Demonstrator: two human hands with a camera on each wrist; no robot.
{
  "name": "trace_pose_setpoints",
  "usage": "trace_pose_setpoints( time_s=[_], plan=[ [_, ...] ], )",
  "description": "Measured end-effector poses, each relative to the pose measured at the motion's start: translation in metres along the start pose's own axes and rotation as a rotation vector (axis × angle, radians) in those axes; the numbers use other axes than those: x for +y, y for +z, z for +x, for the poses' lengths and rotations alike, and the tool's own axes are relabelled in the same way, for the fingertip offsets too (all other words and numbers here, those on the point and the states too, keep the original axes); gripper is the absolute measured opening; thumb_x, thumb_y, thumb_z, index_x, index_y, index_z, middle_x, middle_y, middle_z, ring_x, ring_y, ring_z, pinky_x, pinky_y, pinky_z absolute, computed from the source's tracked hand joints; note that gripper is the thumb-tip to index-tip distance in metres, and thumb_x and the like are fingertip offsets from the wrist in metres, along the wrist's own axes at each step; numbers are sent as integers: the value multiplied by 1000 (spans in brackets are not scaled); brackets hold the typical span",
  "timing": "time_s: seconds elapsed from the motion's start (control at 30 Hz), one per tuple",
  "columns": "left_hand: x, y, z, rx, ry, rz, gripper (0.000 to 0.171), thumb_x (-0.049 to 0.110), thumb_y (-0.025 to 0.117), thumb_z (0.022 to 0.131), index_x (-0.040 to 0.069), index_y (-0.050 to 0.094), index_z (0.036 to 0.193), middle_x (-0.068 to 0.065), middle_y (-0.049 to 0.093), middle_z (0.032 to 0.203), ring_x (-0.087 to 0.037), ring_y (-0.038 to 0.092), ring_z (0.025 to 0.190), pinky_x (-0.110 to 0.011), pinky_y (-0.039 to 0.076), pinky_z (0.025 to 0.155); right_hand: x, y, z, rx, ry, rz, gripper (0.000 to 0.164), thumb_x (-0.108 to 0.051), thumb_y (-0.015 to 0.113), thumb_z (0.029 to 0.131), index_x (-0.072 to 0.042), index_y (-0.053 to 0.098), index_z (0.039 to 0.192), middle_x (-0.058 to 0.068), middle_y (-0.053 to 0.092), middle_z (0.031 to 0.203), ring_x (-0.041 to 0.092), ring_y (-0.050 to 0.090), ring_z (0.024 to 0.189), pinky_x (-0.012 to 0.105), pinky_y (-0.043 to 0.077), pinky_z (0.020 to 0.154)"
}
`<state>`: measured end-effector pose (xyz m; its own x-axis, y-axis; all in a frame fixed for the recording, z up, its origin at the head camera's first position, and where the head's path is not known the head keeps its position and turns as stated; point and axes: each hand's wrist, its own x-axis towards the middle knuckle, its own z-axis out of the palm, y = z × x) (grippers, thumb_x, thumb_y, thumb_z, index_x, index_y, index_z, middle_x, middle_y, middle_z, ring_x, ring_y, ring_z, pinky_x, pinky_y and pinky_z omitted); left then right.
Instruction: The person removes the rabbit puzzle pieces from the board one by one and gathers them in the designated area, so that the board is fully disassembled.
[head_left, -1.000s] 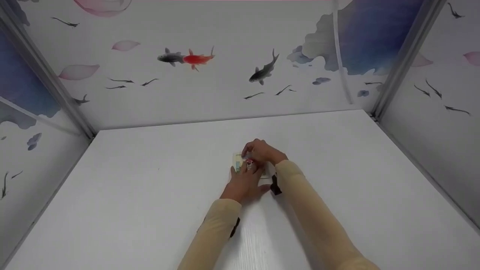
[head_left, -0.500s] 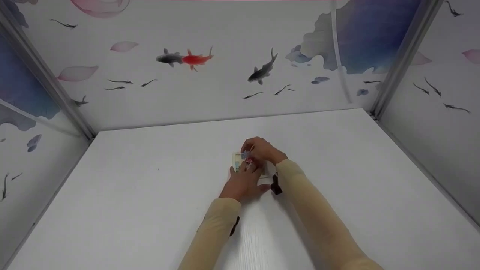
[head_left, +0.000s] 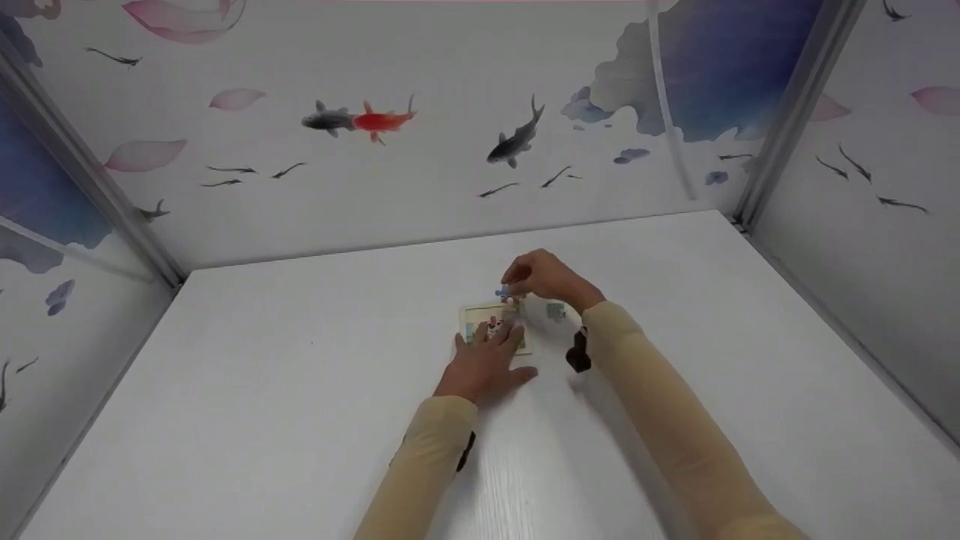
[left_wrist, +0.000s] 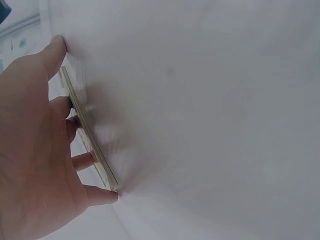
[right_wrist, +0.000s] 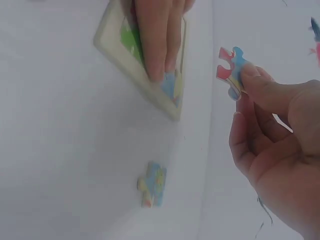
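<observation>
A small jigsaw board [head_left: 463, 324] with a pale raised rim and a cartoon picture lies on the white table. My left hand [head_left: 482, 369] rests on its near part with fingers spread, covering some of the picture; the left wrist view shows fingertips along the board's edge [left_wrist: 91, 132]. Just beyond the far right corner, my right hand [head_left: 551, 276] pinches a blue, red and yellow jigsaw piece [right_wrist: 233, 72] between thumb and fingers, raised above the table. A second, loose jigsaw piece [right_wrist: 153, 184] in blue and green lies flat to the right of the board.
The white table [head_left: 262, 420] runs back to a wall [head_left: 420, 195] printed with fish and petals. Metal-framed side panels [head_left: 847, 247] stand at left and right. Both forearms wear pale yellow sleeves [head_left: 667, 405] and reach in from the front.
My right hand has lifted off the board and moved right and back with the pinched jigsaw piece, uncovering the loose piece on the table. The left hand stays on the board.
</observation>
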<state>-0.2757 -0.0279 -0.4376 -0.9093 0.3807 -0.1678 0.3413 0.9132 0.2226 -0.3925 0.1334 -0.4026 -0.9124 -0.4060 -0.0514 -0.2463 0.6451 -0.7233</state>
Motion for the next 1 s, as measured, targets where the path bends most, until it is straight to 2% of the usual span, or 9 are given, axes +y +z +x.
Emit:
trace_pose_setpoints(
  time_s=[0.13,0.3,0.47,0.7,1.0],
  plan=[
    [0,0,-1,3,0,2,75,61,50,98,23,29,159,0,26,167,-34,21,156,-67,20,120,11,-17,-9,5,39,-13,19,-12,69,95,-5,73,112,14,72,110,24,66,98,44,53,96],
    [0,-1,-1,-6,7,-16,74,60,51,98,23,28,160,0,24,168,-34,19,156,-67,18,120,30,-37,-20,15,74,-62,19,-14,67,96,-6,73,113,13,71,110,21,63,96,37,51,91],
    [-1,-3,-1,-19,12,-28,74,59,51,99,24,28,160,1,23,168,-35,18,156,-68,18,120,48,-49,-29,-1,144,-84,20,-15,66,96,-5,73,112,12,71,108,21,60,94,37,49,90],
    [-5,-5,-1,-49,23,-48,75,57,52,99,23,27,160,-1,20,169,-34,15,157,-68,17,120,67,-45,-34,-30,278,-130,19,-15,64,97,-8,74,112,13,67,119,25,53,105,44,46,102],
    [-18,-9,1,-138,45,-118,71,50,54,100,26,25,160,3,11,171,-24,4,159,-59,8,126,77,-36,-40,16,309,-66,20,-15,65,96,-8,74,112,12,67,113,22,56,95,30,47,82]
  ],
)
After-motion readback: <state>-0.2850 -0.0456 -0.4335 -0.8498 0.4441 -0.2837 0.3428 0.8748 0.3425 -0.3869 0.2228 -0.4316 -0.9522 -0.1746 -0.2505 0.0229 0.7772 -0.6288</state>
